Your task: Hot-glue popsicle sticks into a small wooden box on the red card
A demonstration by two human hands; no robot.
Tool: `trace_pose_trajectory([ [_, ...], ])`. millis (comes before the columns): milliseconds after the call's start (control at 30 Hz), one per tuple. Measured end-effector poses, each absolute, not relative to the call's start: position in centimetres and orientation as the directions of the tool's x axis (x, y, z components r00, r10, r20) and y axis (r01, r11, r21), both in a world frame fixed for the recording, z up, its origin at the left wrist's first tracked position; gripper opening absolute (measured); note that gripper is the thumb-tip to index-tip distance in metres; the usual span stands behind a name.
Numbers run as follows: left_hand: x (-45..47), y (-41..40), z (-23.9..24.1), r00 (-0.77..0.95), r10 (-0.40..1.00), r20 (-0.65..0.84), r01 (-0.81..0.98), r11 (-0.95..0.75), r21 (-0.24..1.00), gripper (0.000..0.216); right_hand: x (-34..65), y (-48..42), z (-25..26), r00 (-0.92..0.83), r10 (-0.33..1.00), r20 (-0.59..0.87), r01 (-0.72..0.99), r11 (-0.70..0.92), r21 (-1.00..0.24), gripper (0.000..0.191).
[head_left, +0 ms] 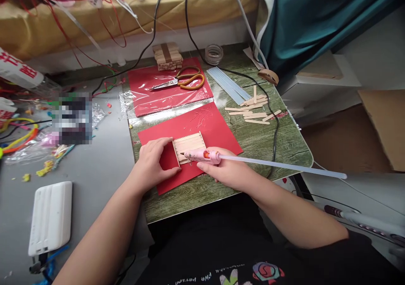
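Note:
My right hand (226,172) grips a pink glue gun (204,155) with a long clear glue stick (284,166) sticking out to the right. Its nozzle points left at a small panel of wooden craft sticks (189,145). The panel lies on a red paper sheet (202,126) on the small green wood-grain table (253,141). My left hand (155,160) lies on the red sheet just left of the panel, fingers curled and pressing down on the paper, fingertips beside the panel's edge.
A second red sheet (148,86) carries scissors (182,81). Behind it is a stack of craft sticks (168,56), clear glue sticks (228,84) and loose craft sticks (253,109) to the right. Black cables (275,120) cross the table. A white device (50,217) lies at left.

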State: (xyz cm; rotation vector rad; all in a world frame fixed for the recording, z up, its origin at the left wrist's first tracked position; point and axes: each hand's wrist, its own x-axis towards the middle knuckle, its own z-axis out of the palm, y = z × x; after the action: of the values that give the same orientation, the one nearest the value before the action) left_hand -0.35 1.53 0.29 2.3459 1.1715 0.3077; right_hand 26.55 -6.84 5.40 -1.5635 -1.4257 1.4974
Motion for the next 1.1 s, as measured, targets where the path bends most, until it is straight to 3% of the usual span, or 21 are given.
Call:
trace_pose_trajectory([
  [433,-0.5,1.5,0.5,0.615,0.788,-0.023,0.673,-0.510,0.536,0.086,25.8,-8.0,4.1,-0.083,0.918,-0.389,0.438,-0.317,-0.841,0.024],
  [1100,-0.2,1.4,0.6,0.607,0.795,-0.028,0.688,-0.507,0.520,0.084,25.7,-8.5,4.6,-0.119,0.881,-0.458,0.487,-0.350,-0.800,0.022],
])
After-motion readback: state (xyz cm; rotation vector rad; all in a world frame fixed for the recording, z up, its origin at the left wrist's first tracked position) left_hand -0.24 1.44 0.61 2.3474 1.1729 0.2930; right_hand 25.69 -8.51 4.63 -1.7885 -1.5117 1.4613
